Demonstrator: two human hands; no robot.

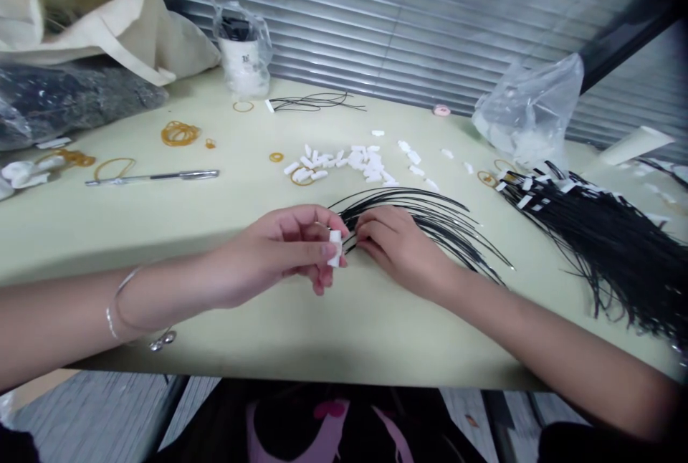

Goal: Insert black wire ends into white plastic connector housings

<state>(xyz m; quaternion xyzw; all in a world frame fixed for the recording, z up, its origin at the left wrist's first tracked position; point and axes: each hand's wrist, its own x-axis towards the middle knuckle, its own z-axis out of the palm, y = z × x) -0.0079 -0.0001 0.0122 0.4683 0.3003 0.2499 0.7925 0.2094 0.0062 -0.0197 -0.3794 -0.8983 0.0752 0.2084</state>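
Observation:
Between thumb and fingers, my left hand (295,244) holds a small white plastic connector (335,248) upright above the table. Close on its right, my right hand (395,244) pinches the end of a black wire, whose tip points toward the connector. Whether the wire touches the connector I cannot tell. Under and behind my right hand lies a fanned bundle of black wires (446,223), several with bare shiny ends. Beyond the hands, a loose pile of white connectors (365,160) is scattered on the table.
At the right lies a thick heap of black wires with white connectors (607,241), a clear plastic bag (532,115) behind it. A pen (153,178) and rubber bands (180,133) are on the left. Farther back stand a wrapped cup (241,61) and a cloth bag (123,26).

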